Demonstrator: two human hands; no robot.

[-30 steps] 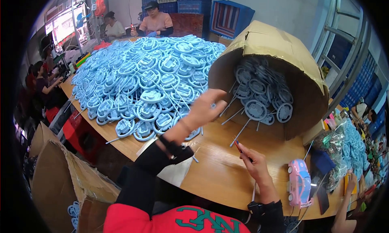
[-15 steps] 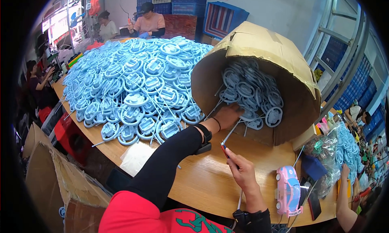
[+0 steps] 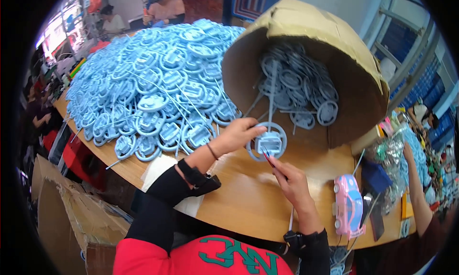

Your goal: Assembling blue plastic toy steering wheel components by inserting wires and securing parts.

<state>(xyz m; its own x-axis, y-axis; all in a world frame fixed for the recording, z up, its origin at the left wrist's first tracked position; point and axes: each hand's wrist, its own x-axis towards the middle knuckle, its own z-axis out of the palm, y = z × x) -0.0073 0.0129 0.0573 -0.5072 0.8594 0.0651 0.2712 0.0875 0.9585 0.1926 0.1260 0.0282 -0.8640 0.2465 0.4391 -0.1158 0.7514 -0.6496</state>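
My left hand [image 3: 239,135] grips the rim of a light blue round plastic part [image 3: 268,142] with a long stem, held just above the wooden table [image 3: 248,198]. Touching the lower edge of that part, my right hand [image 3: 286,177] pinches a small red-tipped tool [image 3: 267,159]. A big heap of the same blue parts [image 3: 153,83] lies to the left. Behind the held part, a tipped cardboard box [image 3: 330,60] opens toward me with several more blue parts [image 3: 296,88] inside.
A pink toy-car-shaped object [image 3: 348,204] sits on the table at the right, beside dark items and bagged blue parts [image 3: 406,155]. Another person's arm [image 3: 416,189] reaches in at the right edge. Cardboard boxes [image 3: 67,213] stand lower left. People sit at the far end.
My left hand moved from the blue heap to the mouth of the box and now holds one blue part. My right hand rose to meet it with the tool.
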